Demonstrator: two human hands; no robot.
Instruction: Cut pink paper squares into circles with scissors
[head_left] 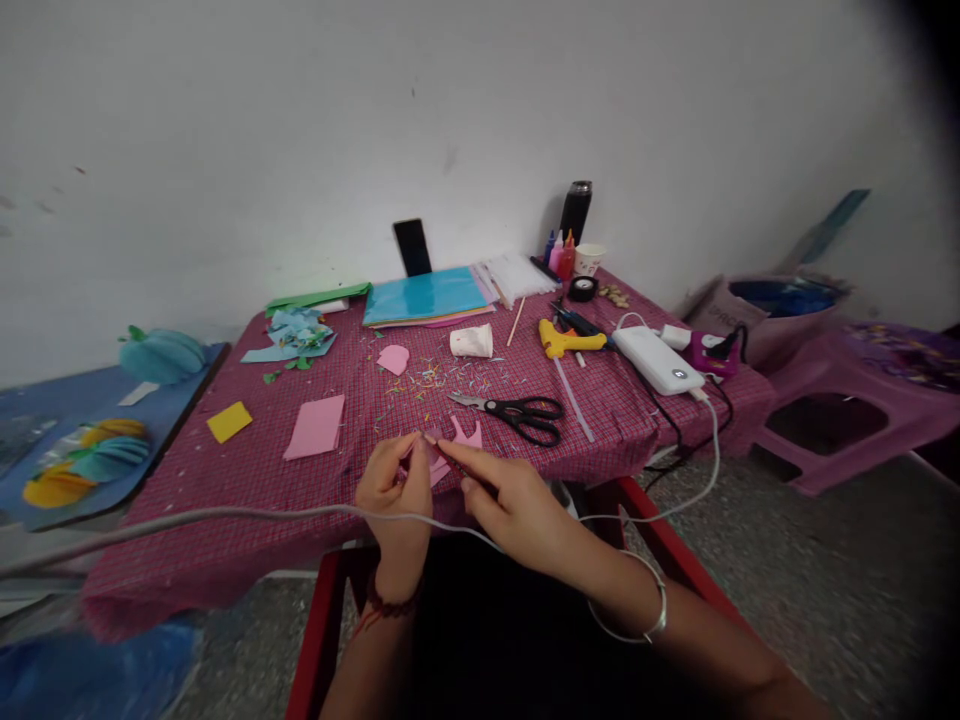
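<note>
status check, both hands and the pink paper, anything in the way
Left hand pinching pink paper; right hand gripping slim tool; white cable crossing left hand.

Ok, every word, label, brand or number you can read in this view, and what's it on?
"PACE", possibly with a letter before it: side of the pink bin.
Too small or blurred to read: the mark on the white power bank, the print on the upright paper cup.
No other text I can make out.
</note>
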